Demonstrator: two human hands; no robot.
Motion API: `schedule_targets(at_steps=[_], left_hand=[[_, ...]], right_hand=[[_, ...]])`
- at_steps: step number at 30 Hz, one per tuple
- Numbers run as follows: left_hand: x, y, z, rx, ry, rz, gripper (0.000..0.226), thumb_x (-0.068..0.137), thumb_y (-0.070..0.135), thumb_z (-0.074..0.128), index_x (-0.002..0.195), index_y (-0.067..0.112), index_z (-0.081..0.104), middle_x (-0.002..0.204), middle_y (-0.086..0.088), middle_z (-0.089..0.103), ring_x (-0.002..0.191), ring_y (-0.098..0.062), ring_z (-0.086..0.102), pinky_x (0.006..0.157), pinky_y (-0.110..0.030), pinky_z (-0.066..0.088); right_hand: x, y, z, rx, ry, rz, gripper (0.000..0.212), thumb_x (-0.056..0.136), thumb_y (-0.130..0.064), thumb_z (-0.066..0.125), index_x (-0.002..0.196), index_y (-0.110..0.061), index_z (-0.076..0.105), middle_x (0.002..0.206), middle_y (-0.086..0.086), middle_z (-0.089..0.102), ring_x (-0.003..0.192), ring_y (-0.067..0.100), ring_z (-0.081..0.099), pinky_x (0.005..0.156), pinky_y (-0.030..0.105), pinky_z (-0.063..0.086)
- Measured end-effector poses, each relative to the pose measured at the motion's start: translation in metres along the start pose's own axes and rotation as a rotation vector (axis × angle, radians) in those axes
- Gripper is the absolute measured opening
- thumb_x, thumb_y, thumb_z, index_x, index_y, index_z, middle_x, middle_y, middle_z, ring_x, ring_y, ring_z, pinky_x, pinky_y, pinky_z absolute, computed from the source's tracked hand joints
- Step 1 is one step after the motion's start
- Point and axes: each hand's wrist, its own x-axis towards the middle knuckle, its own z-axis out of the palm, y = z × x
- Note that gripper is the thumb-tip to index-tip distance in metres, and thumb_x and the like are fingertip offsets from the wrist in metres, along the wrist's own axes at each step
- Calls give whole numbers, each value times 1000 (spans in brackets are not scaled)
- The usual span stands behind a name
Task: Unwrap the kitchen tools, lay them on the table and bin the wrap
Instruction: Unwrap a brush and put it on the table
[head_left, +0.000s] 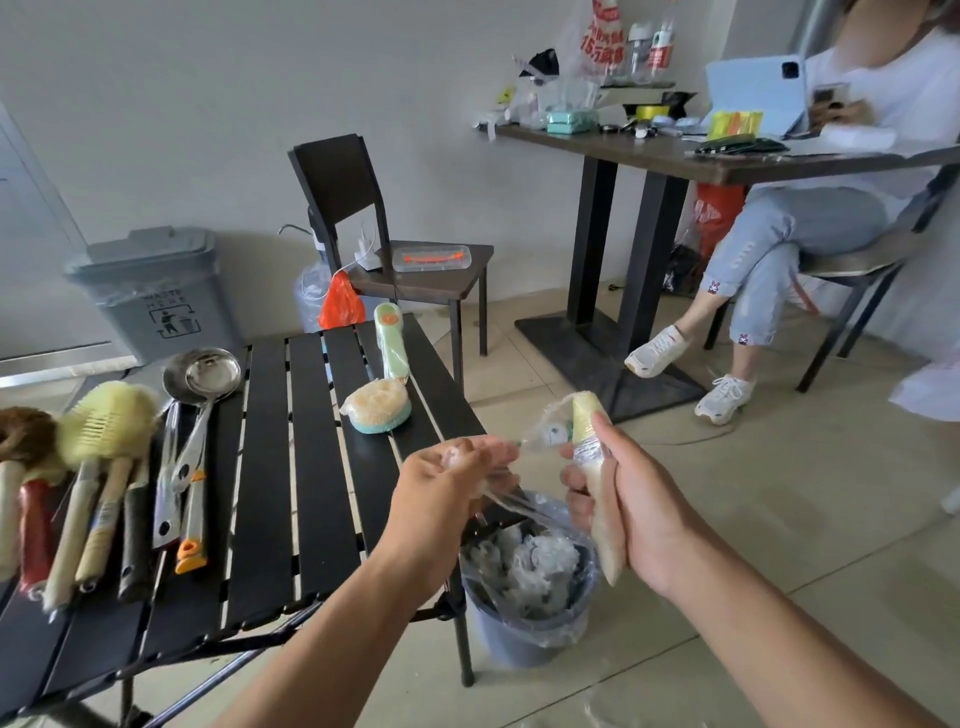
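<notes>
Surface (270, 467) on my left. Tool row (98, 493) on its left end, handles toward me, ladles (202, 374) rightmost in row. Sponge brush (387, 374) alone on far right slats. Small bin (519, 639) on floor just right of surface, wrap wad (519, 561) in it. Left grip (457, 467) and right grip (623, 499) above bin, wrap strand (511, 499) between them, wrapped tool (584, 415) in right. Lidded bin (150, 291) behind surface, chair (363, 208) right of it.
</notes>
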Motion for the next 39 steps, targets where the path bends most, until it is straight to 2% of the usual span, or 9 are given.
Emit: schedule_targets(at_steps=[4,8,10,13,19,26,31,34,39], left_hand=[[-1,7,7,-255,29,-83,22,109,16,59,88,9,58,77,-9,71,75,-24,73,85,-42,61],[1,7,8,-91,76,-132,53,87,53,82,105,12,54,75,3,60,66,-14,57,85,-44,54],[2,12,1,27,-53,-98,68,77,66,85,114,12,67,77,4,66,67,-12,63,81,-39,61],[0,17,-4,177,-232,-56,49,83,61,83,91,13,78,67,-3,70,61,-13,66,67,-27,58],[-1,16,2,213,-14,34,50,93,56,75,71,18,49,63,-3,37,58,-21,33,63,-34,39],[-4,17,9,262,75,202,50,106,35,64,63,22,42,59,1,32,47,-9,29,47,-14,43],[-8,18,8,256,53,289,48,108,38,60,65,26,43,54,10,38,47,-7,34,53,-23,43],[-8,14,5,127,69,255,52,108,38,60,59,34,45,55,14,35,48,-8,31,52,-25,38],[-4,12,-4,114,88,183,39,109,39,57,80,15,67,58,14,53,50,-8,30,46,-22,32]], right_hand=[[-1,10,10,-44,-44,-33,57,79,-59,71,110,-10,70,74,3,69,64,17,65,66,33,53],[-7,17,14,-426,-41,-228,73,73,-80,71,106,-15,65,91,6,70,92,27,70,98,55,54],[-11,18,14,-531,-13,-328,62,73,-85,70,95,-28,62,84,5,70,85,28,73,90,53,58],[-10,19,10,-642,73,-428,47,81,-76,74,103,-36,67,72,-4,71,67,18,71,66,41,58],[-10,17,13,-226,-29,-263,48,77,-40,89,112,-13,72,83,4,74,58,14,60,52,23,50],[-2,15,10,-83,-4,-173,47,78,-30,83,113,0,74,76,2,56,52,11,46,48,23,45],[8,12,1,-58,73,-116,31,86,-25,82,101,-4,65,70,-1,59,47,10,44,94,57,55],[3,11,0,-181,27,-113,37,77,-32,83,97,-5,66,60,-5,63,46,9,45,57,23,48],[-4,10,2,-45,-201,-18,41,78,-25,87,112,-5,74,77,2,60,57,13,46,55,24,48]])
